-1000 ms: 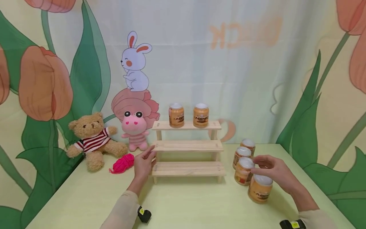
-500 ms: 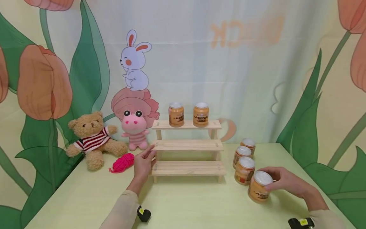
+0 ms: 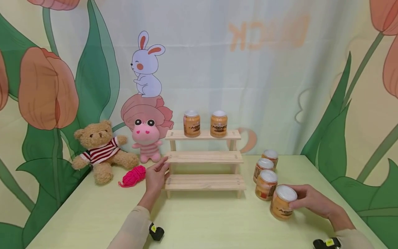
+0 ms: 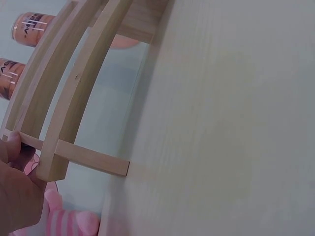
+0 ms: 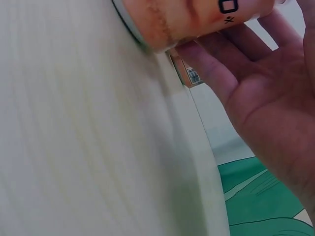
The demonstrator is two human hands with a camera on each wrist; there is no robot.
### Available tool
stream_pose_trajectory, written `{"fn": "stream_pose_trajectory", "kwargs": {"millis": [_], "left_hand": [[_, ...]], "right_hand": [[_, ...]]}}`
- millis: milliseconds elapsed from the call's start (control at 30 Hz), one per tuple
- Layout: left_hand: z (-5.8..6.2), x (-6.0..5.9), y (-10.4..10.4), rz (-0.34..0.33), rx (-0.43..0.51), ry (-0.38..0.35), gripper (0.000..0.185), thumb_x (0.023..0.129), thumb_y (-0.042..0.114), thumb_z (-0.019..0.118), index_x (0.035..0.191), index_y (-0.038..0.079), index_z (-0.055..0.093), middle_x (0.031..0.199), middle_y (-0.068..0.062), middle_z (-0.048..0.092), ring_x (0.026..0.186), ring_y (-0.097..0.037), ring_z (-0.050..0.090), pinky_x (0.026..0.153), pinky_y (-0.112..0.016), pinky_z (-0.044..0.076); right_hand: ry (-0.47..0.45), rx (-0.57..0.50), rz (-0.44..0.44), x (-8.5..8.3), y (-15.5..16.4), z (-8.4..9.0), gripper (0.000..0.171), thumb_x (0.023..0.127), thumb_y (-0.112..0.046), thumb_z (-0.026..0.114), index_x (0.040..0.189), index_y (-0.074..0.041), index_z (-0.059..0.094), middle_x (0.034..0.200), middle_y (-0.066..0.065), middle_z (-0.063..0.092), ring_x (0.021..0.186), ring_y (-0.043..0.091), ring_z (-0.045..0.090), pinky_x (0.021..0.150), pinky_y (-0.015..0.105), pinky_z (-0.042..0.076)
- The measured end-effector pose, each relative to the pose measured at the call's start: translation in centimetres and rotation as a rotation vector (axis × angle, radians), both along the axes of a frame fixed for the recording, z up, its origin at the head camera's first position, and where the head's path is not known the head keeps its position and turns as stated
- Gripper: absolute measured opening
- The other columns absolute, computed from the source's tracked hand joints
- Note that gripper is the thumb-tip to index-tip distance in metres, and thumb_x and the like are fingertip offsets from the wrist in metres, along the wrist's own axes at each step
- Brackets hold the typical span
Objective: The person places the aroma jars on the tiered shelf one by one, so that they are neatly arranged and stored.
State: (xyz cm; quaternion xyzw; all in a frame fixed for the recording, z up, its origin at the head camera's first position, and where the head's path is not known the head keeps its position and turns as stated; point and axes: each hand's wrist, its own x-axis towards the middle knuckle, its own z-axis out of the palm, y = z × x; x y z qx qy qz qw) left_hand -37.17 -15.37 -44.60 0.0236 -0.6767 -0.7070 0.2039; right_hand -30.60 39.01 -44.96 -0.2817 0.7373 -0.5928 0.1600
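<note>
In the head view a three-tier wooden display shelf (image 3: 203, 157) stands on the table. My left hand (image 3: 156, 175) grips its left side, with thumb and fingers around the wood at the middle tier in the left wrist view. At the right, my right hand (image 3: 315, 202) holds the front jar (image 3: 281, 206), orange with a white lid, thumb on the near side and fingers behind it. The jar stands upright and appears to rest on the table. Two matching jars, a left one (image 3: 191, 124) and a right one (image 3: 219, 124), stand on the top tier.
Behind the held jar, three more jars (image 3: 266, 186) stand close together in a slanting row. Left of the shelf are a teddy bear (image 3: 101, 148), a pink plush toy (image 3: 146, 140) and a pink yarn skein (image 3: 133, 176). A printed curtain (image 3: 264, 76) hangs behind the table.
My right hand has moved down and right from above the jars and taken hold of the front jar. The left hand stays on the shelf.
</note>
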Motion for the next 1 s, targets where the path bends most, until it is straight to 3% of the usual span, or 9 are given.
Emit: {"fn": "stream_pose_trajectory", "kwargs": {"millis": [167, 367, 500, 667, 833, 1000], "left_hand": [[0.0, 0.1, 0.1, -0.006, 0.018, -0.011, 0.029, 0.096, 0.01, 0.069, 0.125, 0.007, 0.071, 0.105, -0.022, 0.07, 0.107, -0.035, 0.065, 0.076, -0.033, 0.061], [0.1, 0.1, 0.0, -0.001, 0.016, -0.015, 0.03, 0.096, 0.01, 0.069, 0.125, 0.006, 0.071, 0.108, -0.023, 0.069, 0.108, -0.037, 0.065, 0.076, -0.032, 0.061], [0.1, -0.1, -0.1, 0.004, 0.017, -0.015, 0.03, 0.096, 0.01, 0.069, 0.125, 0.007, 0.071, 0.11, -0.025, 0.069, 0.108, -0.036, 0.065, 0.076, -0.034, 0.061], [0.1, 0.0, 0.0, -0.002, 0.022, -0.009, 0.029, 0.095, 0.009, 0.069, 0.124, 0.006, 0.071, 0.106, -0.022, 0.07, 0.107, -0.035, 0.066, 0.077, -0.035, 0.061], [0.2, 0.2, 0.1, -0.007, 0.017, -0.008, 0.03, 0.096, 0.009, 0.069, 0.125, 0.005, 0.071, 0.104, -0.019, 0.071, 0.107, -0.035, 0.066, 0.077, -0.034, 0.061], [0.0, 0.1, 0.0, -0.003, 0.026, 0.03, 0.028, 0.094, 0.008, 0.07, 0.122, 0.004, 0.072, 0.096, -0.013, 0.072, 0.099, -0.026, 0.07, 0.072, -0.03, 0.061]], "right_hand": [[0.054, 0.012, 0.004, 0.2, -0.3, 1.2, 0.05, 0.091, 0.01, 0.061, 0.133, -0.016, 0.066, 0.118, 0.005, 0.071, 0.103, 0.015, 0.065, 0.086, 0.033, 0.058], [0.117, 0.008, -0.006, 0.7, -2.6, 3.6, 0.048, 0.09, 0.01, 0.062, 0.133, -0.011, 0.066, 0.115, 0.008, 0.072, 0.099, 0.017, 0.067, 0.082, 0.036, 0.06], [0.154, 0.014, -0.106, 1.1, -4.9, 5.0, 0.043, 0.09, 0.006, 0.066, 0.133, 0.004, 0.061, 0.113, 0.004, 0.072, 0.098, 0.018, 0.068, 0.079, 0.037, 0.061], [0.149, 0.023, -0.319, 1.5, -8.3, 6.4, 0.048, 0.09, -0.003, 0.072, 0.13, 0.016, 0.056, 0.108, 0.002, 0.072, 0.096, 0.017, 0.067, 0.08, 0.033, 0.059], [0.12, 0.061, -0.459, 1.5, -11.8, 8.1, 0.056, 0.089, -0.018, 0.078, 0.135, 0.006, 0.058, 0.116, 0.012, 0.068, 0.102, 0.02, 0.064, 0.086, 0.033, 0.055], [0.116, 0.055, -0.45, 0.2, -15.0, 9.5, 0.059, 0.086, -0.023, 0.081, 0.136, 0.001, 0.06, 0.119, 0.015, 0.066, 0.106, 0.024, 0.062, 0.089, 0.037, 0.054]]}}
